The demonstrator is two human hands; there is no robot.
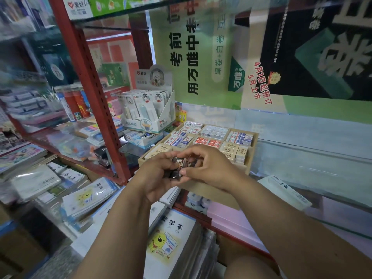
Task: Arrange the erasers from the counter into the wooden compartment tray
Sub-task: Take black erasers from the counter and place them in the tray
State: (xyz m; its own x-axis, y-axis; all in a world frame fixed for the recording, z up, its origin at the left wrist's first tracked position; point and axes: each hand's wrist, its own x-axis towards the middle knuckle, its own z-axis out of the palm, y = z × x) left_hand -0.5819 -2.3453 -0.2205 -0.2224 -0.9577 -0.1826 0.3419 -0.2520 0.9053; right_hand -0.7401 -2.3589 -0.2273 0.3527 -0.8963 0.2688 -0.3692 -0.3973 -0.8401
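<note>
The wooden compartment tray [254, 147] stands on the shelf ahead, its sections filled with rows of boxed erasers: white-and-blue ones [240, 137], red-labelled ones [208, 141] and beige ones [233, 151]. Both hands meet just in front of the tray's near edge. My left hand [159, 178] cups a small stack of dark-wrapped erasers [179, 168] from below. My right hand [209, 166] pinches the top of that same stack with curled fingers. The tray's near middle section is hidden behind my hands.
A white display box of correction tapes [149, 111] stands left of the tray, beside a red shelf post [94, 93]. Stacks of exercise books [173, 238] lie below my arms. A pink shelf surface [231, 220] and clear plastic sheeting [312, 154] extend to the right.
</note>
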